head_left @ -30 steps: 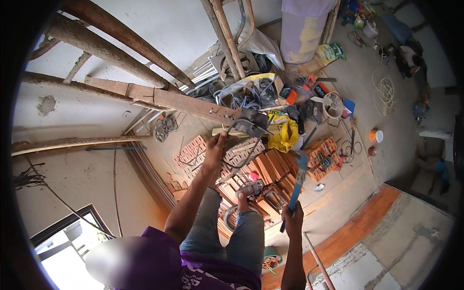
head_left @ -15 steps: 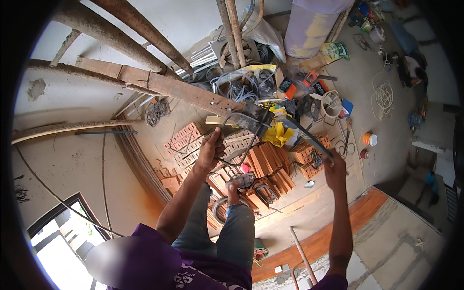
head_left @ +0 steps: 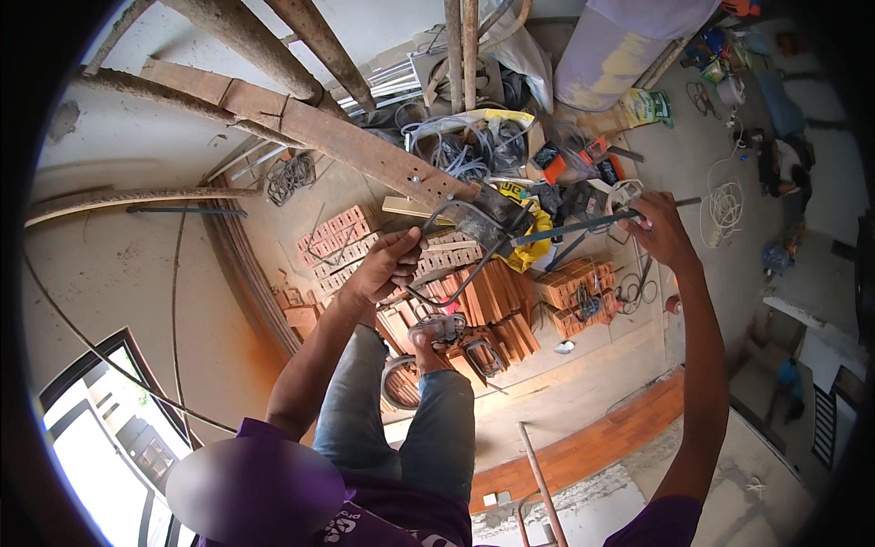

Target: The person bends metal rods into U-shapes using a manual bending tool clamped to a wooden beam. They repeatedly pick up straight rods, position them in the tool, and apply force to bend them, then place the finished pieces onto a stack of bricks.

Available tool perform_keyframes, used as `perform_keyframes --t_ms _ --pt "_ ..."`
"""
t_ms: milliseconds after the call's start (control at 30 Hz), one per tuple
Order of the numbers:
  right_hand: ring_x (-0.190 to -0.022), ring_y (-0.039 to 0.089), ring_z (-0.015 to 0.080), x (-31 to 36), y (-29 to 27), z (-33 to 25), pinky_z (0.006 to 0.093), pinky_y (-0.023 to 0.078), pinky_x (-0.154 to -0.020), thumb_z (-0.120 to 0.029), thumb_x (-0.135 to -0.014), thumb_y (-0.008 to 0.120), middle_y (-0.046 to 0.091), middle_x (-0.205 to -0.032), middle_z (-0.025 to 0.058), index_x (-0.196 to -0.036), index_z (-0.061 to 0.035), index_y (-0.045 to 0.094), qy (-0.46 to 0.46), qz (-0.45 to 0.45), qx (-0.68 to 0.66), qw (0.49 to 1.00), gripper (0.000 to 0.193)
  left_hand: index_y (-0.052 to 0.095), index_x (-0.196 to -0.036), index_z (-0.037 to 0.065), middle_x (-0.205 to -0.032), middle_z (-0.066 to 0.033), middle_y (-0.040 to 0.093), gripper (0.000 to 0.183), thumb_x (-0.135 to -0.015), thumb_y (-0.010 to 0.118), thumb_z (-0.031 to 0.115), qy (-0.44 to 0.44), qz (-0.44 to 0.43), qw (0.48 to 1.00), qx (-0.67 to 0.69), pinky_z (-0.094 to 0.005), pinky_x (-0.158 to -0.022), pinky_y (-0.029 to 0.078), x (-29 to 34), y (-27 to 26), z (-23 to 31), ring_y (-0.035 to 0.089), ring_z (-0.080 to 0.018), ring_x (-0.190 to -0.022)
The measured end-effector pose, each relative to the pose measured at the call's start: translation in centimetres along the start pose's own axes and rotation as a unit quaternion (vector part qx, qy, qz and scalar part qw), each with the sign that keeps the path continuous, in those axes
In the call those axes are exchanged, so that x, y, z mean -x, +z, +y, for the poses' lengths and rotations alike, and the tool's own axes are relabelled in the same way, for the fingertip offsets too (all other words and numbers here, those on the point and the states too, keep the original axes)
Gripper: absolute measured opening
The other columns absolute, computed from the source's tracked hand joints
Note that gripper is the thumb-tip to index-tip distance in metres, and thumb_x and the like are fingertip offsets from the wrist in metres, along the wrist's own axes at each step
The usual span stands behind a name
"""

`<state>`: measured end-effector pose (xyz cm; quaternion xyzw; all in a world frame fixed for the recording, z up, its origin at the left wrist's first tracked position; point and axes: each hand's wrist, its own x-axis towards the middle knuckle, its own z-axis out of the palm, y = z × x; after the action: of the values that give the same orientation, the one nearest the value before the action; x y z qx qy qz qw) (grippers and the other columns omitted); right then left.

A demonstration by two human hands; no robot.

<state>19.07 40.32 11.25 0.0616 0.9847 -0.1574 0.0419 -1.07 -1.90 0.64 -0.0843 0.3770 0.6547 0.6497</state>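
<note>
My left hand (head_left: 390,264) is closed around a bent steel rod (head_left: 444,304), which forms an angular loop beside the end of a wooden plank. At that end sits a dark metal plate (head_left: 483,219) with pegs, and the rod passes across it. My right hand (head_left: 661,230) grips a long dark metal bar (head_left: 574,226), whose other end meets the rod at the plate. The bar points right and slightly away. Exactly how bar and rod engage is too small to tell. The plank (head_left: 355,157) runs off to the far left, with bolts near the plate.
Rusty poles (head_left: 246,50) cross the plank at the far left. Below lie stacked bricks (head_left: 497,301), tangled hoses (head_left: 456,150), yellow plastic (head_left: 538,223) and tools. A large wrapped cylinder (head_left: 606,55) stands far off. A coiled white cable (head_left: 725,208) lies right; another person (head_left: 786,178) is beyond.
My right hand has swung the bar away from me and outward, from slanting toward me to pointing right. My left hand still holds the rod loop; the view has shifted slightly.
</note>
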Motion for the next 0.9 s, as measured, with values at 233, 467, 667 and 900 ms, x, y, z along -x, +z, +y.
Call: perform_keyframes --t_ms 233,467,667,900 --pt "-0.084 0.045 0.0308 -5.3 -2.1 -0.4 0.0407 0.036 -0.084 -0.038 -0.076 0.073 0.047 -0.080 0.0121 -0.081 0.0000 0.053 -0.091 -0.047 0.050 0.993 0.043 0.057 -0.093 0.009 -0.060 0.0102 0.030 0.030 -0.102 0.046 0.036 -0.015 -0.013 1.000 -0.004 -0.0175 -0.039 0.022 -0.3 -0.4 0.1 0.027 -0.0010 -0.046" --pt "-0.096 0.047 0.0327 -8.3 -2.5 0.2 0.0432 0.040 -0.089 -0.034 -0.073 0.077 0.052 -0.092 0.0126 -0.096 0.0001 0.060 -0.106 -0.079 0.093 0.987 0.044 0.057 -0.092 0.008 -0.060 0.0100 0.029 0.032 -0.102 0.045 0.035 0.000 -0.011 1.000 -0.025 -0.0178 -0.040 0.023 -0.7 -0.5 -0.1 0.025 -0.0015 -0.046" --pt "-0.098 0.049 0.0326 -8.5 -1.7 -0.3 0.0429 0.041 -0.089 -0.043 -0.075 0.073 0.055 -0.096 0.0130 -0.101 0.0001 0.060 -0.098 -0.075 0.117 0.985 0.052 0.054 -0.085 0.010 -0.058 0.0104 0.028 0.032 -0.100 0.049 0.038 0.055 0.029 0.997 -0.048 -0.0194 -0.040 0.020 -1.1 -0.7 -1.3 0.023 -0.0013 -0.045" --pt "-0.099 0.052 0.0320 -7.3 -1.2 -0.5 0.0418 0.040 -0.092 -0.043 -0.076 0.072 0.058 -0.101 0.0137 -0.108 0.0015 0.060 -0.088 -0.039 0.132 0.986 0.056 0.052 -0.085 0.009 -0.059 0.0092 0.030 0.032 -0.101 0.048 0.036 0.097 0.076 0.987 -0.105 -0.0197 -0.040 0.021 -1.2 0.2 -2.1 0.024 -0.0019 -0.045"
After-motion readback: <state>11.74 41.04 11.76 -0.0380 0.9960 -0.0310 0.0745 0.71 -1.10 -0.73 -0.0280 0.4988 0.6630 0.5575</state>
